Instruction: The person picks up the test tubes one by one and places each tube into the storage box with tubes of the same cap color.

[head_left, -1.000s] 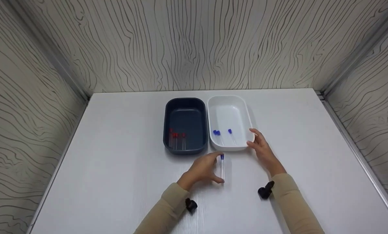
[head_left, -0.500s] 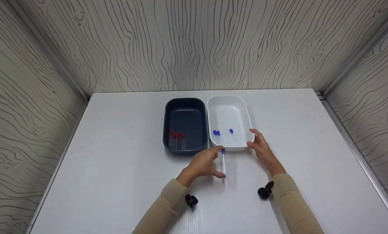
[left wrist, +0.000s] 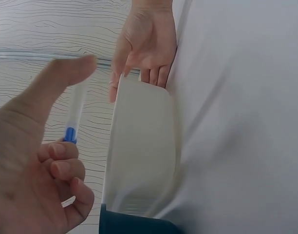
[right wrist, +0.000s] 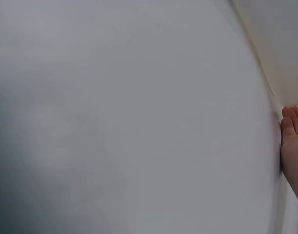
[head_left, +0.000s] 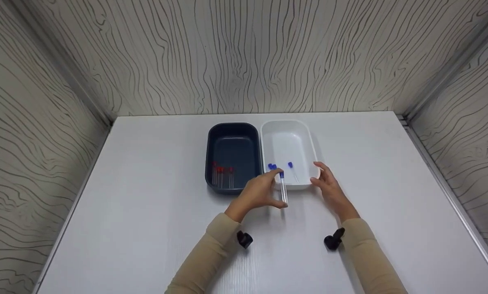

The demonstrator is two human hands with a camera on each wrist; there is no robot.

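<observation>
In the head view, my left hand [head_left: 258, 192] holds a clear blue-capped test tube [head_left: 284, 192] lengthwise, thumb at its bottom end and a finger at the cap. The tube overlaps the near rim of the white tray [head_left: 285, 141]. From the left wrist, the tube [left wrist: 75, 109] shows between thumb and curled fingers, beside the tray's outer wall [left wrist: 141, 141]. My right hand [head_left: 332, 190] grips the tray's near right corner, thumb and fingers about the rim. The right wrist view catches that hand [right wrist: 294, 146] at its edge. Several blue-capped tubes [head_left: 291, 165] lie inside the white tray.
A dark blue tray [head_left: 233, 149] stands left of the white one, with several red-capped tubes [head_left: 221, 170] in its near end. Both rest on a white table [head_left: 146, 196]. Wood-patterned panels [head_left: 244, 57] enclose the back and sides.
My left hand has moved away from the body with the blue-capped test tube, from in front of the white tray up to its near rim. The right hand has stayed at the tray corner.
</observation>
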